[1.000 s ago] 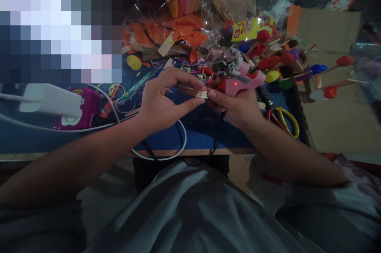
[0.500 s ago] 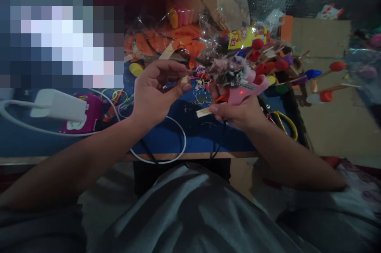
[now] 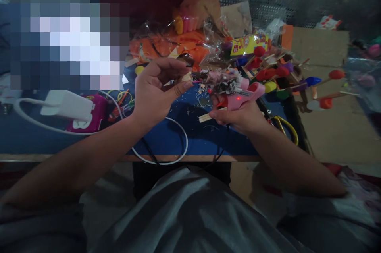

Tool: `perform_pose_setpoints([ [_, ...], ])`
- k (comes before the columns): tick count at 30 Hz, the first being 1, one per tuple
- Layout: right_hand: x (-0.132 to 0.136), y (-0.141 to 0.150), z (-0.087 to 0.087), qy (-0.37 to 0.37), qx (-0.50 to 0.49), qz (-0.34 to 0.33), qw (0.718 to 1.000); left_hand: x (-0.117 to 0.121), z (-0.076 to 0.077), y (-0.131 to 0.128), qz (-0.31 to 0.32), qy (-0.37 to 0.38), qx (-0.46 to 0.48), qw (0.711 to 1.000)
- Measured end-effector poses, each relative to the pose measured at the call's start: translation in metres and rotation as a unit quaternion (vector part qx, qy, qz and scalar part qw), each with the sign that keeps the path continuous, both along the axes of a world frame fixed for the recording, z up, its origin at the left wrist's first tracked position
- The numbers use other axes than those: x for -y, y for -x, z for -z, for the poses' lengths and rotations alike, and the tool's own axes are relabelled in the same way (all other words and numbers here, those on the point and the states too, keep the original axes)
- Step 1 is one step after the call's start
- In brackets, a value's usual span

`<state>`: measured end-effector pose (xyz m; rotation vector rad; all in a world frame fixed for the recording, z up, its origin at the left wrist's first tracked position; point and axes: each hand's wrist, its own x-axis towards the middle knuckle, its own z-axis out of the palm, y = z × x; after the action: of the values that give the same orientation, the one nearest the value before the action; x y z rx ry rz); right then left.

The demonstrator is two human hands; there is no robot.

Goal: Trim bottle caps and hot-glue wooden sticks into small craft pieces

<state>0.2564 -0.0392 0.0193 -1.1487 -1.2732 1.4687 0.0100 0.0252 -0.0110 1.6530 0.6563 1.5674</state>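
Observation:
My left hand (image 3: 156,90) hovers over the blue table (image 3: 190,138), thumb and fingers pinched on a small pale piece (image 3: 187,77). My right hand (image 3: 238,114) grips a pink glue gun (image 3: 244,93) with a red light lit, its nozzle pointing left. The same hand also pinches thin pale wooden sticks (image 3: 208,116) that jut out to the left. A gap separates the two hands.
A white charger block (image 3: 67,106) with its cable (image 3: 166,157) lies at the left beside a magenta item (image 3: 95,114). Yellow-handled scissors (image 3: 285,128) lie right of my right hand. Coloured balls on sticks (image 3: 282,74), orange scraps and clear wrapping crowd the back.
The hands, joined on the sticks a second ago, have parted. My left hand lifted away with a small piece; the right keeps the sticks and glue gun.

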Motion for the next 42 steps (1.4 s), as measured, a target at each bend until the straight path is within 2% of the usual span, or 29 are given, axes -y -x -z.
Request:
perform_pose_setpoints([
  [2, 0.000, -0.001, 0.002, 0.002, 0.011, 0.002, 1.000, 0.006, -0.006, -0.001, 0.001, 0.018, -0.002, 1.000],
  [6, 0.000, -0.002, 0.003, 0.002, 0.014, -0.004, 1.000, 0.011, -0.014, -0.005, -0.012, 0.006, 0.025, 1.000],
  [11, 0.000, 0.003, -0.002, 0.008, 0.009, -0.012, 1.000, 0.010, -0.013, -0.006, -0.015, -0.006, 0.030, 0.999],
  [19, 0.001, 0.005, -0.005, 0.002, 0.004, -0.014, 1.000, 0.015, -0.019, -0.005, -0.029, 0.031, 0.007, 0.999],
  [23, 0.001, 0.003, -0.002, 0.012, 0.010, -0.018, 1.000, 0.014, -0.018, -0.005, -0.039, 0.045, -0.016, 0.998],
  [28, 0.001, 0.003, 0.000, 0.026, 0.027, -0.010, 0.999, 0.010, -0.013, -0.005, -0.023, -0.010, 0.024, 0.999],
  [33, 0.001, 0.004, -0.001, 0.035, 0.020, -0.004, 0.999, 0.009, -0.011, -0.005, -0.017, -0.032, 0.026, 0.999],
  [37, 0.002, 0.005, -0.001, 0.033, 0.013, -0.003, 0.999, 0.012, -0.014, -0.004, -0.033, -0.001, -0.011, 0.999],
  [42, 0.002, 0.005, 0.000, 0.031, 0.005, -0.016, 0.999, 0.012, -0.014, -0.004, -0.031, -0.010, -0.008, 0.999],
])
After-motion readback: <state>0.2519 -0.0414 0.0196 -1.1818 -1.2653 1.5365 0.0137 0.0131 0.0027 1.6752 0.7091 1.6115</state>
